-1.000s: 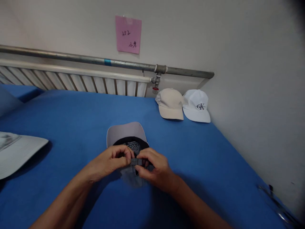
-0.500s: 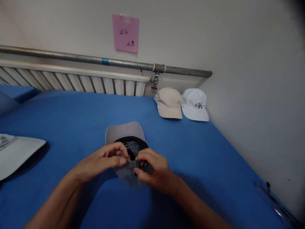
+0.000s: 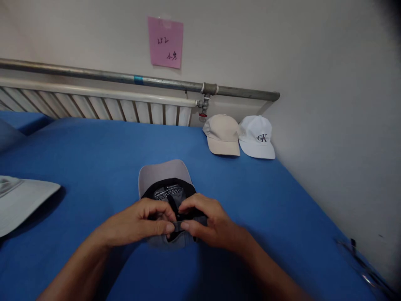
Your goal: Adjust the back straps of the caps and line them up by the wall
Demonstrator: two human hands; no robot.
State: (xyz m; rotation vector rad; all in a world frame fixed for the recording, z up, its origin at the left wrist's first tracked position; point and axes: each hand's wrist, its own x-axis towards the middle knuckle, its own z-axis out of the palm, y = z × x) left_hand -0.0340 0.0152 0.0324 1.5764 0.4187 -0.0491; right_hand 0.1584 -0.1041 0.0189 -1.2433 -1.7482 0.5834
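A plain indoor room

A white radiator (image 3: 143, 112) and a metal pipe (image 3: 100, 76) run along the wall (image 3: 238, 46). A pink handwritten note (image 3: 166, 50) is taped above. Below is a wide blue top (image 3: 94, 154). Home or workroom? I can't tell.

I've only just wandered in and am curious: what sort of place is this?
Probably a plain indoor room, maybe a bedroom or workroom, judging by the white radiator, the pink handwritten note on the wall, and the broad blue-covered surface bearing a beige baseball cap.
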